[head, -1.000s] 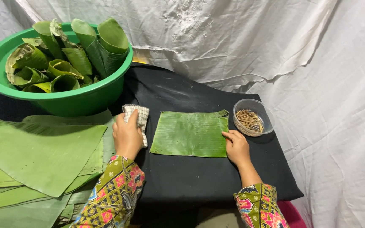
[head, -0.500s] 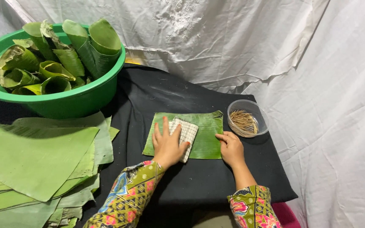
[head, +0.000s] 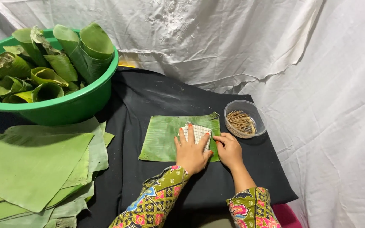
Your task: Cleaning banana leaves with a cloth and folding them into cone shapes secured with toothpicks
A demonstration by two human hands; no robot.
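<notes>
On the black counter a cut square of banana leaf is lying flat near the middle, and the left hand is pressing a small checked cloth onto the leaf's right part, at about three o'clock from its centre. That grip is lying nearly flat, fingers spread over the cloth and pinning it rather than closing round it. The right hand is resting just beside it with nothing in its grip, its loosely curled fingertips touching the leaf's right edge and holding it down.

Judging by the leaf's ribs, wiping well is probably calling for even pressure along the grain, with the edge kept pinned so the sheet is not sliding or splitting.

For room, a big green basin of rolled leaf cones is sitting at ten o'clock, a stack of loose leaves is overhanging the counter at eight o'clock, and a clear bowl of thin sticks is standing close at two o'clock, near the counter's right edge. Bare cloth is showing at twelve o'clock and toward the near edge at six.
</notes>
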